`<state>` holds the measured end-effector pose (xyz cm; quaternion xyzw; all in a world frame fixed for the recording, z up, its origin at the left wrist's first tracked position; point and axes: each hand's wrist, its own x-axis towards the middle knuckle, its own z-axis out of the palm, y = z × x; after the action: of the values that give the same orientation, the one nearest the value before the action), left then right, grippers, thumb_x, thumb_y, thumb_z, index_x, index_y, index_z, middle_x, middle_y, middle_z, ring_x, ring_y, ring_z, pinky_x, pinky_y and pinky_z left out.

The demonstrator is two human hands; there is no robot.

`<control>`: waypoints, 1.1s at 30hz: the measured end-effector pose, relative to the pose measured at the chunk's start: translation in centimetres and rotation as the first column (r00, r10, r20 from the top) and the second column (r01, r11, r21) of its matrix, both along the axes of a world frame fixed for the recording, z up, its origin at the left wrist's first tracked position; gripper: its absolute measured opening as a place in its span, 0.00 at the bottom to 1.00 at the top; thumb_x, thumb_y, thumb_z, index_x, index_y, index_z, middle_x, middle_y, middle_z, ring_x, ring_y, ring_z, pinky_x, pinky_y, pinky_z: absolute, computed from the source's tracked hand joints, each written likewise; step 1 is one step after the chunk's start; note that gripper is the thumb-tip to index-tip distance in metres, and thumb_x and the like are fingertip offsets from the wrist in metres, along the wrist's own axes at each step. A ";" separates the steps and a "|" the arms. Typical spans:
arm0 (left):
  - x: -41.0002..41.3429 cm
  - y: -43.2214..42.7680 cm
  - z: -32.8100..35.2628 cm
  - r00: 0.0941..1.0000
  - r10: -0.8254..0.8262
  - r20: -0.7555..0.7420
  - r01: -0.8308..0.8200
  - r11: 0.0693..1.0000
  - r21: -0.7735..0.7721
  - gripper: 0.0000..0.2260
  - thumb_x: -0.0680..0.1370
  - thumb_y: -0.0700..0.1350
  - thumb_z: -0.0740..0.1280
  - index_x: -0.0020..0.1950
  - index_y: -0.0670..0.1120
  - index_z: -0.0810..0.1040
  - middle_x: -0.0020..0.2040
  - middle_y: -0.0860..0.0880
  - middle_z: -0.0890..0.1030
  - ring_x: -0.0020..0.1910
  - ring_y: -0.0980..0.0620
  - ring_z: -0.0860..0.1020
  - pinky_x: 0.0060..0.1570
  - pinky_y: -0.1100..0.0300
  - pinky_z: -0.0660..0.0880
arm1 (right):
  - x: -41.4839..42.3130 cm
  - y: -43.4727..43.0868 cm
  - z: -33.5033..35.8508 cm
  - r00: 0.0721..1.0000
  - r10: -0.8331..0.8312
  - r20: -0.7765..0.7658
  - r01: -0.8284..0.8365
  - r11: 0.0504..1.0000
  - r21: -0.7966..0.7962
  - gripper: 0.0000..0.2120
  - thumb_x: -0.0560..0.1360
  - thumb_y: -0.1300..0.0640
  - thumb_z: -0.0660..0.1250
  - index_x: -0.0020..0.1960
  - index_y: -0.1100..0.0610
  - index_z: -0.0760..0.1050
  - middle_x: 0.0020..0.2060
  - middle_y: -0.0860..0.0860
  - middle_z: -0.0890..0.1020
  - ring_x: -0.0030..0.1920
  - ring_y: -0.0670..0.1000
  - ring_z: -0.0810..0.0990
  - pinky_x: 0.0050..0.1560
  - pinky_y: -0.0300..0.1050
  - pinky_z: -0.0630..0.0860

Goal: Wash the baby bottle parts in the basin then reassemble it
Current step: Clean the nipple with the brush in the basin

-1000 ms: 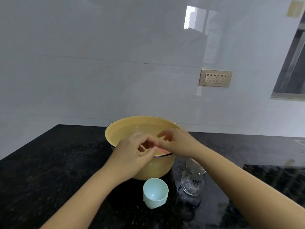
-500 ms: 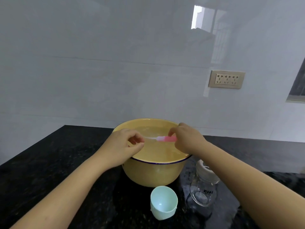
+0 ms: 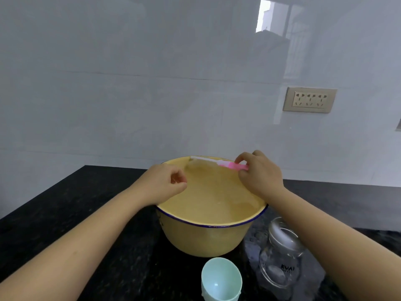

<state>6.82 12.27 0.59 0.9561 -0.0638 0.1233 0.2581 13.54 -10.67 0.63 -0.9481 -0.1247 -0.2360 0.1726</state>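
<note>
The right hand [image 3: 259, 177] pinches a small pink brush [image 3: 225, 164] over the yellow basin [image 3: 208, 240]. The left hand [image 3: 165, 183] is curled, maybe holding something tiny; I cannot tell. The hands are farther apart than before. The glass bottle [image 3: 280, 263] lies beside the basin.

Both forearms extended, left hand [image 3: 167, 183] loosely curled, right hand [image 3: 259, 174] pinching

A black speckled stone counter [image 3: 65, 213] meets a glossy white tiled wall [image 3: 130, 94] along its far edge, the wall carrying a beige socket panel [image 3: 309, 100] at right and the bright reflection of a window [image 3: 263, 16] near the top.
</note>
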 end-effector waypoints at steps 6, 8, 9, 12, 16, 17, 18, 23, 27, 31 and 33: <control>3.4 -0.4 0.3 0.973 -0.025 -0.230 0.066 0.983 0.173 0.15 0.75 0.51 0.67 0.61 0.52 0.75 0.61 0.52 0.76 0.56 0.54 0.75 0.54 0.62 0.70 | 0.3 -0.1 -0.5 1.000 -0.017 -0.015 0.016 0.998 -0.060 0.14 0.75 0.58 0.58 0.57 0.48 0.76 0.46 0.49 0.72 0.41 0.53 0.76 0.39 0.43 0.69; 4.1 -0.8 0.4 0.943 -0.025 -0.331 0.124 0.952 0.281 0.21 0.76 0.51 0.66 0.68 0.51 0.70 0.67 0.50 0.72 0.64 0.51 0.72 0.61 0.59 0.69 | 0.3 -0.2 -0.5 0.999 -0.020 -0.030 0.018 0.996 -0.085 0.14 0.75 0.58 0.57 0.57 0.49 0.76 0.45 0.48 0.71 0.41 0.52 0.74 0.39 0.43 0.68; 4.4 -0.9 0.5 0.927 -0.019 -0.374 0.162 0.921 0.354 0.23 0.77 0.51 0.64 0.71 0.50 0.67 0.70 0.49 0.70 0.68 0.50 0.69 0.64 0.58 0.66 | 0.3 -0.2 -0.5 0.999 -0.016 -0.037 0.012 0.995 -0.097 0.14 0.76 0.58 0.57 0.57 0.49 0.76 0.45 0.48 0.70 0.41 0.52 0.74 0.40 0.43 0.68; 4.7 -1.6 0.4 0.863 0.014 -0.505 0.272 0.829 0.488 0.26 0.79 0.50 0.61 0.76 0.47 0.59 0.75 0.49 0.63 0.72 0.49 0.63 0.70 0.57 0.61 | 0.4 -0.1 -0.5 0.998 -0.005 -0.056 -0.001 0.993 -0.116 0.13 0.76 0.57 0.58 0.57 0.49 0.77 0.44 0.48 0.69 0.41 0.51 0.73 0.39 0.42 0.67; 4.4 -2.7 0.6 0.776 0.060 -0.627 0.366 0.768 0.526 0.26 0.81 0.46 0.58 0.77 0.51 0.53 0.76 0.48 0.60 0.74 0.47 0.61 0.71 0.53 0.59 | 0.5 -0.2 -0.5 0.997 0.007 -0.072 -0.015 0.993 -0.120 0.12 0.76 0.55 0.59 0.56 0.49 0.77 0.44 0.47 0.70 0.44 0.51 0.75 0.41 0.42 0.68; 4.3 -3.0 0.6 0.757 0.068 -0.650 0.390 0.752 0.532 0.26 0.81 0.44 0.57 0.77 0.52 0.52 0.77 0.48 0.59 0.74 0.46 0.60 0.71 0.53 0.59 | 0.5 -0.2 -0.5 0.997 0.011 -0.075 -0.020 0.993 -0.117 0.12 0.76 0.54 0.59 0.56 0.49 0.78 0.43 0.47 0.70 0.43 0.51 0.74 0.41 0.42 0.67; 4.2 -3.3 0.7 0.738 0.075 -0.671 0.415 0.734 0.538 0.26 0.81 0.42 0.56 0.77 0.53 0.52 0.77 0.48 0.59 0.74 0.46 0.60 0.70 0.53 0.59 | 0.6 -0.2 -0.6 0.997 0.013 -0.079 -0.022 0.994 -0.111 0.12 0.76 0.54 0.59 0.56 0.49 0.78 0.43 0.47 0.70 0.43 0.50 0.73 0.41 0.42 0.67; 3.9 -4.8 0.7 0.686 0.116 -0.718 0.508 0.631 0.587 0.26 0.80 0.41 0.56 0.77 0.52 0.54 0.76 0.46 0.60 0.73 0.43 0.62 0.69 0.50 0.61 | 0.7 -0.3 -0.7 0.997 -0.014 -0.079 0.011 0.999 -0.047 0.11 0.76 0.54 0.59 0.55 0.48 0.78 0.44 0.47 0.70 0.47 0.52 0.77 0.42 0.42 0.67; 4.4 -5.7 0.6 0.756 -0.011 -0.655 0.484 0.682 0.548 0.26 0.79 0.49 0.62 0.76 0.50 0.59 0.72 0.47 0.67 0.69 0.46 0.68 0.64 0.58 0.65 | 0.7 -0.6 -0.8 0.995 -0.052 -0.084 0.053 0.999 0.010 0.10 0.76 0.52 0.60 0.54 0.48 0.78 0.44 0.48 0.71 0.48 0.54 0.77 0.42 0.43 0.67; 5.3 -6.8 0.4 0.833 -0.141 -0.535 0.449 0.737 0.506 0.27 0.79 0.49 0.62 0.76 0.48 0.58 0.73 0.48 0.67 0.70 0.49 0.66 0.64 0.60 0.63 | 0.9 -0.8 -0.9 0.993 -0.062 -0.103 0.065 0.997 0.034 0.12 0.76 0.43 0.62 0.53 0.48 0.79 0.44 0.47 0.71 0.45 0.51 0.75 0.42 0.43 0.67; 5.7 -7.3 0.3 0.837 -0.156 -0.525 0.449 0.744 0.495 0.29 0.79 0.48 0.62 0.77 0.49 0.54 0.76 0.50 0.61 0.74 0.49 0.61 0.69 0.58 0.59 | 0.9 -0.9 -0.8 0.991 -0.051 -0.127 0.057 0.997 0.042 0.17 0.74 0.38 0.62 0.52 0.49 0.79 0.44 0.47 0.71 0.45 0.51 0.74 0.43 0.42 0.66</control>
<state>12.53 4.96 0.91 0.9644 -0.1969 -0.1732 -0.0335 14.45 -11.56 -0.21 -0.9600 -0.0823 -0.1833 0.1953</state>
